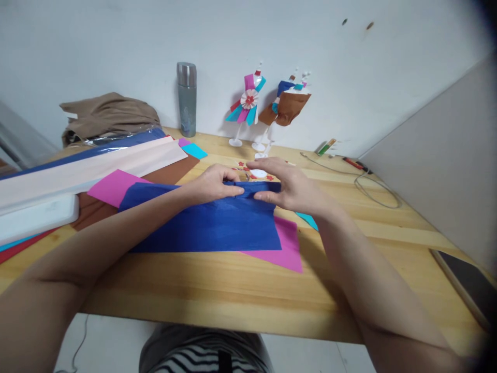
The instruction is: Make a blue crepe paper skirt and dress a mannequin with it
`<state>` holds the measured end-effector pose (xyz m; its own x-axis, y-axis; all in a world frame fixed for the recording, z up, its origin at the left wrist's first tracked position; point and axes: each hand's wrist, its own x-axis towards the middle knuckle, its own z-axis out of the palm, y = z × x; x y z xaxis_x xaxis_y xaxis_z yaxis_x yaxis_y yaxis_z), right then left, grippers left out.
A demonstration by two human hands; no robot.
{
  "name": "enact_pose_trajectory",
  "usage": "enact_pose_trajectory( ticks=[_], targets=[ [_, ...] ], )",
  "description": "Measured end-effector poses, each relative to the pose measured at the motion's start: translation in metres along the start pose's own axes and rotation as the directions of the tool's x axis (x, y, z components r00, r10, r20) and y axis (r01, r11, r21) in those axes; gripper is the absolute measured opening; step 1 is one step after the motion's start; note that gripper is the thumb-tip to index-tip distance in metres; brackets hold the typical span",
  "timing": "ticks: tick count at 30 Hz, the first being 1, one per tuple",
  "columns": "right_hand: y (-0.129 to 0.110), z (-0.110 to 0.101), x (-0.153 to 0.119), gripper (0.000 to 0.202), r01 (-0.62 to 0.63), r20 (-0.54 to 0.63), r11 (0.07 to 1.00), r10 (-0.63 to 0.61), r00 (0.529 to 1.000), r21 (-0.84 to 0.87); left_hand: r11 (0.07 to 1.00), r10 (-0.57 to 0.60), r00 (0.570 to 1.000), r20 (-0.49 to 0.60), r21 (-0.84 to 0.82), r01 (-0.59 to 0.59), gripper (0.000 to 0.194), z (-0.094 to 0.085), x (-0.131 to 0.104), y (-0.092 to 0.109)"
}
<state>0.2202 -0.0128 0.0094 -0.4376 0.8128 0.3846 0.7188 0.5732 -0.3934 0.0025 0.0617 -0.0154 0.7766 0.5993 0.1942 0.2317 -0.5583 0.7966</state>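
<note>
A wide dark blue sheet (217,225), paper or thin cloth, lies across the table before me with small folds along its far edge. My left hand (217,184) pinches that folded edge near its middle, thumb on the near side. Just to the right, my right hand (293,189) is at the same edge, thumb and fingers spread apart with a gap between them. Beneath the blue sheet, a magenta piece (289,243) sticks out at the lower right, and another magenta piece (116,186) shows at the left.
Small dress forms (248,101) in coloured pieces stand by the wall, with a grey flask (187,98) left of them. Pale folded sheets (128,168) and a white case (39,217) lie left. A phone (464,285) and a thin cable (376,194) are at right.
</note>
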Motion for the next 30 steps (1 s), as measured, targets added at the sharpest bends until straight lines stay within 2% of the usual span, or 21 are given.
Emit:
enact_pose_trajectory(
  ticks=[4,8,11,13,16,19,21,23,28,30],
  targets=[
    [0.003,0.0,0.001,0.013,-0.18,0.061,0.982,0.177,0.982,0.051,0.992,0.028,0.997,0.075,0.119,-0.037,0.025,-0.005,-0.001,0.004],
    [0.009,-0.001,0.001,0.021,-0.293,0.158,0.933,0.264,0.952,0.207,0.956,-0.035,0.973,0.228,0.292,-0.034,0.02,-0.018,0.0,0.007],
    [0.014,-0.003,-0.001,0.023,-0.35,0.295,0.891,0.265,0.918,0.288,0.901,-0.148,0.924,0.352,0.433,-0.021,0.016,-0.03,-0.001,0.011],
    [0.017,-0.004,-0.002,0.023,-0.369,0.44,0.888,0.226,0.869,0.274,0.873,-0.19,0.886,0.423,0.485,-0.044,0.015,-0.033,-0.003,0.014],
    [0.021,-0.003,-0.005,0.022,-0.371,0.649,0.893,0.126,0.75,0.256,0.842,-0.218,0.825,0.521,0.528,-0.111,0.011,-0.03,-0.005,0.016],
    [0.024,0.004,-0.005,0.022,-0.389,0.752,0.879,0.057,0.657,0.274,0.837,-0.227,0.727,0.648,0.511,-0.194,0.019,-0.023,-0.007,0.014],
    [0.025,0.01,-0.004,0.021,-0.38,0.786,0.886,0.03,0.617,0.264,0.838,-0.24,0.672,0.701,0.499,-0.221,0.021,-0.019,-0.008,0.012],
    [0.024,0.015,-0.003,0.018,-0.35,0.796,0.903,0.016,0.605,0.248,0.837,-0.251,0.653,0.715,0.499,-0.226,0.022,-0.018,-0.008,0.01],
    [0.013,0.014,-0.003,0.013,-0.344,0.807,0.901,-0.013,0.59,0.266,0.881,-0.213,0.653,0.727,0.432,-0.194,0.026,-0.02,-0.01,0.013],
    [0.009,0.011,-0.003,0.013,-0.332,0.796,0.903,-0.018,0.605,0.273,0.903,-0.21,0.649,0.731,0.399,-0.157,0.026,-0.021,-0.01,0.015]
  ],
)
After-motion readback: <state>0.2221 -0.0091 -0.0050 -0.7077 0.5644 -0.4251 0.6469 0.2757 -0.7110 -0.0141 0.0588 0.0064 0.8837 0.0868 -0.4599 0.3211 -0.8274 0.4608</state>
